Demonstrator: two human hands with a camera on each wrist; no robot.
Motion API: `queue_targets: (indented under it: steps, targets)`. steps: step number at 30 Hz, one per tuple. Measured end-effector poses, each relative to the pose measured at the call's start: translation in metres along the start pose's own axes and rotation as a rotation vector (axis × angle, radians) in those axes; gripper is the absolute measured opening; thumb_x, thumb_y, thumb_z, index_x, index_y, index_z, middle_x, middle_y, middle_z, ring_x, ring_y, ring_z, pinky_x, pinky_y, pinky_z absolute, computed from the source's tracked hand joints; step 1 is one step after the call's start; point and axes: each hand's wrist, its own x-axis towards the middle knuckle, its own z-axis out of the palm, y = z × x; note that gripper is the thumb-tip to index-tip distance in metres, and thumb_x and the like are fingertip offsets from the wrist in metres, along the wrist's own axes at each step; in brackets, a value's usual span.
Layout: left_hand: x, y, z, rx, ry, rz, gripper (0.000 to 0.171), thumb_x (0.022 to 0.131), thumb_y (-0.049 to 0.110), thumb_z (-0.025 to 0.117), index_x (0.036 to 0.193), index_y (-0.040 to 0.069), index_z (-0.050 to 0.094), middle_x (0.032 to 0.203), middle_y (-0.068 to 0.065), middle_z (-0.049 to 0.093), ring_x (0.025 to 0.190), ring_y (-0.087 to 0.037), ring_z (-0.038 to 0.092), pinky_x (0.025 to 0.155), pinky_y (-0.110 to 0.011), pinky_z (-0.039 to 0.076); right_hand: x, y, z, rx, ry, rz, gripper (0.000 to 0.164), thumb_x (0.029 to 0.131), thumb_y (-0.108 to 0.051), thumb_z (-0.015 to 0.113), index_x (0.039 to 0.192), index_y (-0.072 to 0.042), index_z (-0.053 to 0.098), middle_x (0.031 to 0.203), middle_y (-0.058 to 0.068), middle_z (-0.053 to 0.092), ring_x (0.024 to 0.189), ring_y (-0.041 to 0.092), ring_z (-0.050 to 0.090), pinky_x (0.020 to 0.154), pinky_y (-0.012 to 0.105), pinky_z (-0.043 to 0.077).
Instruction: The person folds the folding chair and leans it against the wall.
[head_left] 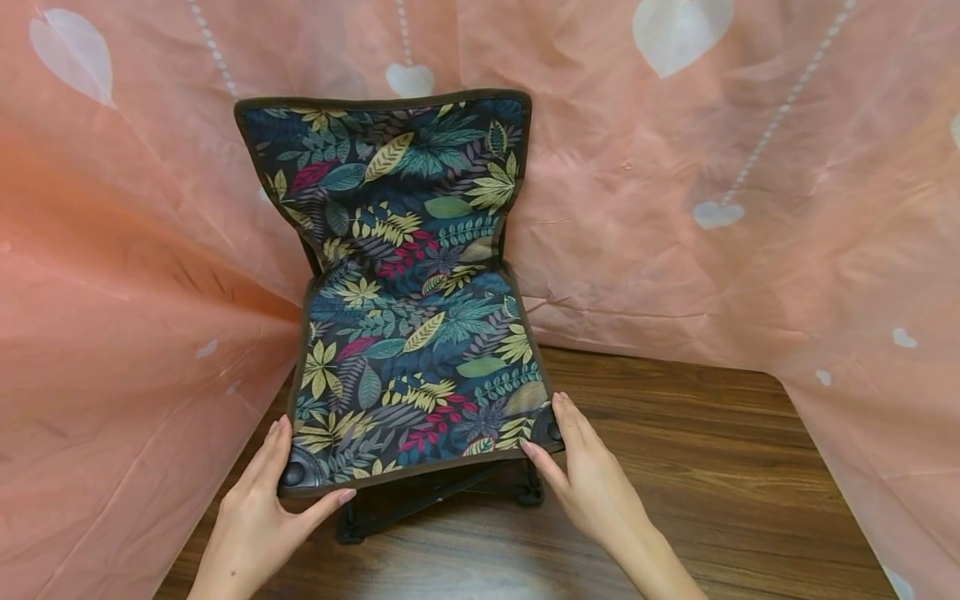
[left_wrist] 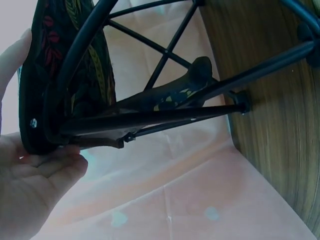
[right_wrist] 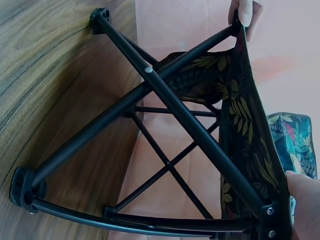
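A folding chair (head_left: 420, 375) with dark leaf-patterned fabric stands upright and unfolded, its seat towards me and its backrest (head_left: 397, 183) behind. My left hand (head_left: 251, 508) holds the front left corner of the seat, beside the black corner piece (head_left: 295, 473), thumb along the front edge. At the opposite front corner, my right hand (head_left: 596, 475) grips the seat edge, fingers on the side and thumb at the front. Black crossed legs (right_wrist: 200, 135) show beneath the seat in the right wrist view, and the left wrist view shows the tubular frame (left_wrist: 150, 118) from its side.
The chair stands on a brown wood-grain surface (head_left: 690, 442). Pink cloth (head_left: 622, 250) with pale heart shapes hangs close behind the chair and along both sides. The wood surface extends to the right of the chair.
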Motion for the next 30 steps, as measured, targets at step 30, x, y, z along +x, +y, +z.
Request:
queue_targets:
  steps: [30]
  targets:
    - [0.005,-0.015,-0.008,0.025,0.070,0.214,0.104,0.061,0.053,0.087,0.145,0.007,0.045,0.144,-0.018,0.050,0.122,-0.040,0.057,0.087,-0.051,0.049,0.000,-0.002,-0.001,0.008,0.021,-0.025,0.071,0.094,-0.041,0.061,0.147,0.000,0.037,0.150,0.021,0.042,0.132,0.039,0.048,0.101,0.058,0.045]
